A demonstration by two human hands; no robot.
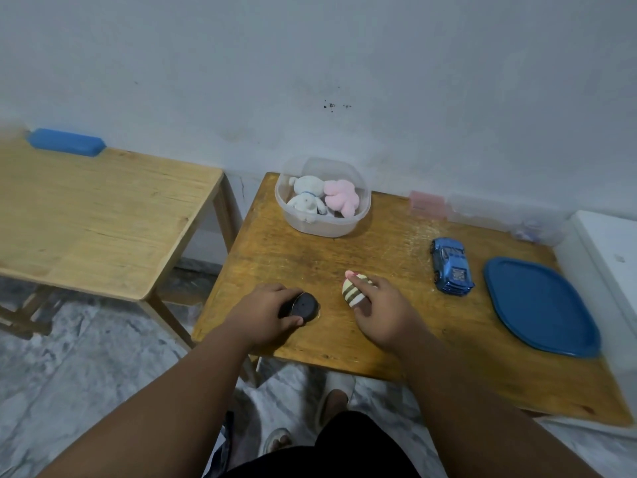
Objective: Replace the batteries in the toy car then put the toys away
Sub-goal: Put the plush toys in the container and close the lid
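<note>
A shiny blue toy car point(451, 266) rests on the brown wooden table point(344, 257), right of centre, apart from both hands. My left hand point(265, 312) is closed around a small dark round toy point(303, 305) near the table's front left. My right hand point(379, 305) grips a cream toy with brown stripes and a pink tip point(355, 288) at the table's middle. A clear plastic tub point(322, 224) at the back holds a white plush point(306, 198) and a pink plush point(341, 196). No batteries are visible.
A blue lid point(541, 305) lies flat at the table's right side. A lighter wooden table point(103, 215) stands to the left with a blue case point(65, 142) on its far edge. A pink block point(426, 201) sits by the wall. A white box point(606, 243) borders the right.
</note>
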